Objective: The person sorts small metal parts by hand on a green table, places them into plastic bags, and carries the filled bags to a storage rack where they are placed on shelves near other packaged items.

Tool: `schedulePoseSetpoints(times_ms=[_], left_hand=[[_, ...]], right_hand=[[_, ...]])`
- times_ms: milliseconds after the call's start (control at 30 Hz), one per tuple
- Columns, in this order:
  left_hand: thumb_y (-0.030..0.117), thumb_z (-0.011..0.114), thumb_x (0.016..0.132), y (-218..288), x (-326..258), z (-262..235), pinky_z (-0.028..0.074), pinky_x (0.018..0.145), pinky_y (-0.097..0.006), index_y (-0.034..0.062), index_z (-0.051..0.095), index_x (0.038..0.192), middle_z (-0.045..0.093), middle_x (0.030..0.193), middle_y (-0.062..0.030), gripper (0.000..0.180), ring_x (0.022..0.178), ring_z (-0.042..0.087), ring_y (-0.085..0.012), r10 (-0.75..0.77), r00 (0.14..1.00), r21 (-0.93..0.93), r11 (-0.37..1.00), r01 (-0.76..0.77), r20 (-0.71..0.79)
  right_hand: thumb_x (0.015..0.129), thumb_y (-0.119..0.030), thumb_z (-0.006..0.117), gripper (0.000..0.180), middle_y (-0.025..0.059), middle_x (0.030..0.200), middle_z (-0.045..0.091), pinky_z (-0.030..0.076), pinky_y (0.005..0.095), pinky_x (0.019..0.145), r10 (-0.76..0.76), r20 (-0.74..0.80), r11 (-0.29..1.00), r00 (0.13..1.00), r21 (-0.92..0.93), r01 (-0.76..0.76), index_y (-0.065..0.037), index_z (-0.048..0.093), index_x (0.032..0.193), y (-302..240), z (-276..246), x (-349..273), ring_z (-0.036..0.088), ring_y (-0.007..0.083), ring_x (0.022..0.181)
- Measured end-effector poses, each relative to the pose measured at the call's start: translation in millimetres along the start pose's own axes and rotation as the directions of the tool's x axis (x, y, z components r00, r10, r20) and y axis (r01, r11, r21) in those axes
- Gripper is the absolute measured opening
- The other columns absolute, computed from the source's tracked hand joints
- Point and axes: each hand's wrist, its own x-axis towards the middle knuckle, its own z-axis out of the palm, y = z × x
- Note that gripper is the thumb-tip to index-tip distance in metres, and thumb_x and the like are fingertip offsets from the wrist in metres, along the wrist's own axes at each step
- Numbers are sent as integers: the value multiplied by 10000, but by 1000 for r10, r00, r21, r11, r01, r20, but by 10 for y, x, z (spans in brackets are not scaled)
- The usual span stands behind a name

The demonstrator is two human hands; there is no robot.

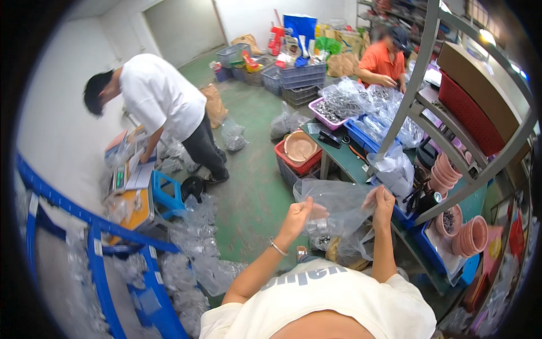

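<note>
I hold a clear plastic bag (339, 206) up in front of my body, stretched between both hands. My left hand (304, 212) grips its left edge, with the thumb upright and some fingers showing through the film. My right hand (382, 199) is closed on the opposite edge of the bag, higher up. Small metal parts (322, 242) show near the bag's lower end; whether they lie in it or behind it I cannot tell.
To my right stands a green worktable (349, 163) with a blue crate (361, 137), bags of metal parts and stacked pink bowls (470, 236). A grey metal frame (415, 85) rises there. Filled bags (197, 226) line the floor at left. Two people work nearby.
</note>
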Motion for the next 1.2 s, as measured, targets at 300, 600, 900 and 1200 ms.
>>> schedulePoseSetpoints(times_ms=[300, 600, 900, 1200], left_hand=[[362, 365, 913, 461, 2271, -443, 492, 748, -350, -78, 569, 922, 624, 889, -180, 485, 828, 623, -248, -82, 996, -129, 988, 84, 23], [290, 278, 941, 1018, 4319, -678, 427, 854, -358, -84, 503, 1044, 558, 1064, -217, 449, 1017, 538, -296, -184, 931, -398, 865, 306, 315], [317, 230, 943, 1071, 5558, -481, 386, 903, -380, -80, 443, 1128, 537, 1108, -213, 487, 1048, 514, -307, -171, 930, -396, 868, 298, 325], [340, 235, 942, 982, 5934, -247, 350, 939, -391, -90, 448, 1118, 508, 1142, -225, 511, 1088, 482, -315, -147, 861, -323, 886, 334, 487]], right_hand=[[864, -86, 468, 202, 76, 931, 571, 399, 246, 783, -333, -372, 907, 866, -378, 186, -1, 499, 1044, 313, 399, 1230, 529, 134, 841], [855, -162, 496, 225, 80, 829, 613, 432, 216, 567, 425, -591, 872, 685, 65, -485, 8, 558, 988, 1744, 556, 667, 563, 118, 670], [844, -167, 504, 178, 77, 747, 608, 439, 271, 504, 557, -770, 753, 312, 309, -581, -15, 567, 911, 2805, 769, 88, 567, 149, 593], [824, -167, 504, 233, 90, 771, 620, 428, 266, 453, 622, -747, 607, -233, 649, -458, -17, 552, 996, 3703, 1009, -1394, 590, 170, 580]])
